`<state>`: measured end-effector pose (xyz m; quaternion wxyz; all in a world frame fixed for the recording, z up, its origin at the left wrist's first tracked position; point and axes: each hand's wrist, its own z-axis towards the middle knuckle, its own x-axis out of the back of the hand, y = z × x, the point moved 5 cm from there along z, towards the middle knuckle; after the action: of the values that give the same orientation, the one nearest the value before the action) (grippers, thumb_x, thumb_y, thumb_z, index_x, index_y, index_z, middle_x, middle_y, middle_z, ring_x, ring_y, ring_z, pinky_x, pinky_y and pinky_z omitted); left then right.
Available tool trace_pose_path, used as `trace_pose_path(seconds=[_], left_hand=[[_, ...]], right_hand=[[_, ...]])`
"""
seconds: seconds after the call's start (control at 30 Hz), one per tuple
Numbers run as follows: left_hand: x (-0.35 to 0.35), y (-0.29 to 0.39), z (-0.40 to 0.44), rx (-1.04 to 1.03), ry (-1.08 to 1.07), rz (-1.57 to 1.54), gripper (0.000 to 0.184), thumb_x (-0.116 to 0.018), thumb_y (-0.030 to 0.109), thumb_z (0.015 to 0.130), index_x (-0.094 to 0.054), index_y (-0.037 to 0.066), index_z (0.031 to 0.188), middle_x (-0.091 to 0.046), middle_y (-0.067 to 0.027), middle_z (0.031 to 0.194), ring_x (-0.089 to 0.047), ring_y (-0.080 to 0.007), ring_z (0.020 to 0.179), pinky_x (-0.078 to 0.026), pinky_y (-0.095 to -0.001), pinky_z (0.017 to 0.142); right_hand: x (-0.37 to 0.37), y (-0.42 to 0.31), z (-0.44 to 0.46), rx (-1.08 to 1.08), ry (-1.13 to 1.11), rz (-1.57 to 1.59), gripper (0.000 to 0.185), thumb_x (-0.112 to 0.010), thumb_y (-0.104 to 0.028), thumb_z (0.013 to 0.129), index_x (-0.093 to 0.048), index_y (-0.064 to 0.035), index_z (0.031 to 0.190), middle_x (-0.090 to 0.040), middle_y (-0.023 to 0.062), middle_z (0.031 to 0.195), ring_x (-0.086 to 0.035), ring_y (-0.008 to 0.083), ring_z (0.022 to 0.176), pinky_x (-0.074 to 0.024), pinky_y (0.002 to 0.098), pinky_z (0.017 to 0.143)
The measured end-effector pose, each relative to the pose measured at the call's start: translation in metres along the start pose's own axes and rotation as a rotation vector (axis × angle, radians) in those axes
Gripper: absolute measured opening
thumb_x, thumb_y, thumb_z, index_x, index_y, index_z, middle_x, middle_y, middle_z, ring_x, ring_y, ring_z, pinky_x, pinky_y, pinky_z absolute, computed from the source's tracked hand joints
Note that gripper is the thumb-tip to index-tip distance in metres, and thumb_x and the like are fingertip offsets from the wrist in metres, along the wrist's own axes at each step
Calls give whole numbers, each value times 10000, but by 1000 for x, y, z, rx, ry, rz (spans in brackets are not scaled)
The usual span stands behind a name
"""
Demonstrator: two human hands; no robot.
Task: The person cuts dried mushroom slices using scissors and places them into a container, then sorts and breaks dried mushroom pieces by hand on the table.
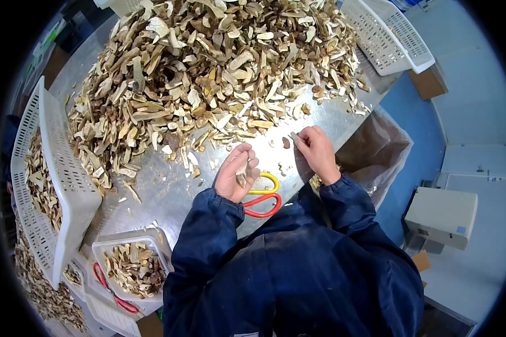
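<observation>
A large pile of dried mushroom slices (208, 73) lies on the metal table ahead of me. My left hand (236, 173) is turned palm up with curled fingers, and a mushroom slice (242, 176) rests in them. My right hand (319, 153) pinches a small pale mushroom piece (294, 136) between thumb and forefinger, above the table's near edge. Just beside my left hand lie scissors with one yellow and one red handle (272, 205); their blades are hidden. A dark scrap (287, 142) and small crumbs are on the metal near my right hand.
White perforated baskets stand at left (76, 185) and far right (385, 48). A small white tub (157, 238) of slices sits lower left, beside red-handled scissors (104, 281). An open lined bag (385, 146) is below the table's right edge. A pale box-shaped unit (441, 216) stands beyond.
</observation>
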<state>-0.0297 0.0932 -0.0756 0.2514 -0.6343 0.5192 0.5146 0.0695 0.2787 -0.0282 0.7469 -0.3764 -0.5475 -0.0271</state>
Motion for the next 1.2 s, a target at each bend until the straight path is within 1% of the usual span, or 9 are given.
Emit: trace_pose_path(seconds=[0.13,0.17,0.33,0.43,0.7,0.9,1.0,1.07,1.2], left_hand=[[-6,4,0,-78,-48,344,226,-551,90,892,-513,66,1114,-498,-2,845,-469,-68,674,-354,-165,500],[-12,5,-1,-117,-11,489,233,-556,88,888,-511,65,1116,-492,2,841,-453,-56,656,-323,-158,476],[-7,5,-6,-149,118,651,66,-622,140,847,-595,112,901,-529,55,789,-463,-10,678,-345,-157,522],[-10,12,-7,-269,157,665,61,-621,138,851,-596,111,899,-527,53,760,-467,-13,665,-353,-157,525],[-11,5,-7,-86,175,796,84,-635,159,853,-592,112,908,-546,55,746,-482,-15,648,-347,-155,508],[0,-3,-1,61,10,461,79,-581,150,880,-564,90,929,-539,14,780,-466,-34,642,-339,-166,496],[1,1,-1,104,-129,190,51,-535,113,885,-527,86,927,-527,-10,817,-465,-54,662,-360,-184,516],[1,3,-1,104,-178,32,47,-516,101,894,-502,89,938,-508,-18,857,-467,-71,695,-387,-188,539],[0,4,4,63,-133,-67,68,-498,79,895,-485,95,961,-499,-33,919,-523,-124,807,-485,-236,695]], right_hand=[[-5,-36,-8,-341,-397,638,125,-634,-138,843,-573,-30,848,-557,3,679,-500,79,575,-375,225,521],[-15,-41,-13,-240,-440,732,93,-614,-125,876,-581,-38,869,-564,-48,705,-458,-6,595,-330,173,509],[-29,-74,-23,-160,-492,843,124,-624,-84,845,-592,7,922,-547,-35,698,-474,16,631,-374,185,538],[-27,-77,-22,-143,-406,793,118,-606,-80,835,-602,18,901,-553,-6,676,-476,42,596,-388,214,521],[-25,-80,-19,56,-258,479,93,-596,-87,819,-576,4,819,-532,-21,647,-434,35,534,-342,200,476],[-31,-69,-25,-321,-655,1082,61,-566,-85,860,-586,-30,878,-587,31,633,-452,55,464,-331,198,425],[-14,-31,-12,-507,-421,1220,108,-533,-74,895,-590,-39,980,-558,25,599,-404,60,381,-284,196,353],[3,18,8,-322,-110,1410,233,-422,-142,950,-583,-8,1051,-564,52,613,-396,65,402,-295,205,362],[2,43,7,-488,3,794,232,-531,-215,897,-615,-15,979,-586,44,613,-455,84,439,-347,226,414]])
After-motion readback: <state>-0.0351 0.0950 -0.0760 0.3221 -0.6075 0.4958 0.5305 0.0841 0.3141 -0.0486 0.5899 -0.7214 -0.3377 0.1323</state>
